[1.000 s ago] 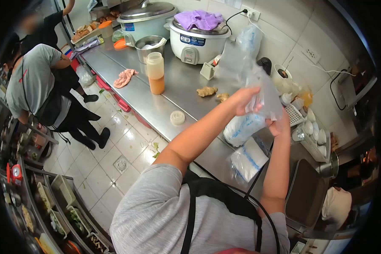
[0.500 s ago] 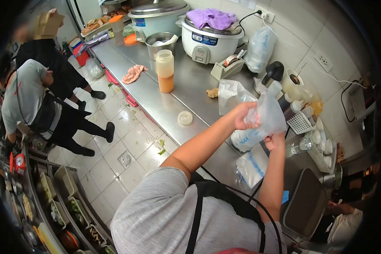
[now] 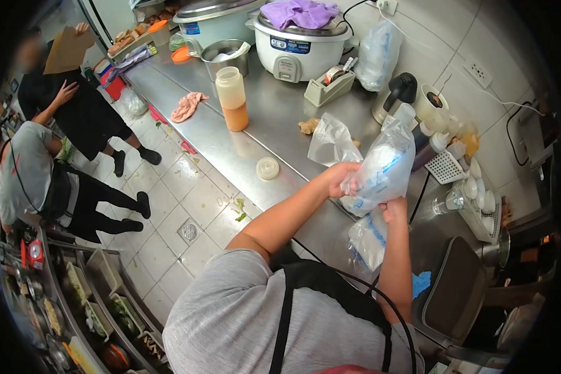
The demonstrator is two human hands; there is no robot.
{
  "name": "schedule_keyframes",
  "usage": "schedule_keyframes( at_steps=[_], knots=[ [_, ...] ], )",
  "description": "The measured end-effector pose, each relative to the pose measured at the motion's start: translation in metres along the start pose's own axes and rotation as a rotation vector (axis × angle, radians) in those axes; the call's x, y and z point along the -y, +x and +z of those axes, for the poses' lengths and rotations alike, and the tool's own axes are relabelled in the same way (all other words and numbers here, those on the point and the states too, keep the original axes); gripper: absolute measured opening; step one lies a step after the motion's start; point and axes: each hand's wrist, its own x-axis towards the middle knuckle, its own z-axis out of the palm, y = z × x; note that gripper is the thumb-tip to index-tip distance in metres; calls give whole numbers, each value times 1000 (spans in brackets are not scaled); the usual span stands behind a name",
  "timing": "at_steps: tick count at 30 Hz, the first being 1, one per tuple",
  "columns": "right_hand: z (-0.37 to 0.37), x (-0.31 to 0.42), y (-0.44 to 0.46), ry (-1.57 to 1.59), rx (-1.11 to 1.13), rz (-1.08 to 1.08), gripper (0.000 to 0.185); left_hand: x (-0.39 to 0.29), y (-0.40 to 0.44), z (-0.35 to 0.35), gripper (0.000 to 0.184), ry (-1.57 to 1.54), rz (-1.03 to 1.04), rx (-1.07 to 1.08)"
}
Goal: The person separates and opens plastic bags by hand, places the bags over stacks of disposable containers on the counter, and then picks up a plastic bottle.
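A clear plastic bag (image 3: pixel 389 146) is stretched upright between my two hands above the steel counter. My left hand (image 3: pixel 345 179) grips its left side with bent fingers. Lower down, my right hand (image 3: pixel 393 210) is closed on the bag's bottom edge. Blue print shows on the bag or through it; I cannot tell which. Another clear bag (image 3: pixel 331 142) lies just beyond my left hand. Beneath my hands sits a plastic pack with blue print (image 3: pixel 368 240). A squeeze bottle of orange sauce (image 3: pixel 235 115) stands open farther left, its pale cap (image 3: pixel 268 168) lying nearer.
Rice cookers (image 3: pixel 296 50), a metal pot (image 3: pixel 225 59) and a tape dispenser (image 3: pixel 330 86) line the back. Sauce bottles in a white basket (image 3: pixel 444 169) and a dish rack (image 3: pixel 483 209) stand right. Two people (image 3: pixel 68 112) are on the left, one holding cardboard (image 3: pixel 68 50).
My hands have shifted slightly left with the bag, and blue print now shows across it. The person in grey has moved an arm toward the person in black, who has turned.
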Motion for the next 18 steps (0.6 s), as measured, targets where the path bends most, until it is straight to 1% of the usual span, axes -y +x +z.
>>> schedule_keyframes(
  at_steps=[2,7,11,14,16,18],
  knots=[
    [-2,-1,4,-33,15,-12,17,4,-3,7,25,83,49,-119],
    [-8,-11,10,-26,57,-32,23,11,8,-14,30,133,85,-120],
    [-9,-22,15,24,-15,-38,30,13,11,-22,29,132,89,-128],
    [-14,-27,17,40,-38,-55,34,17,10,-10,28,154,141,-296],
    [-9,-24,7,3,-59,-44,36,20,17,-12,26,187,168,-317],
    [-6,-29,6,-32,-123,-118,25,22,18,-8,23,197,168,-346]
  ],
)
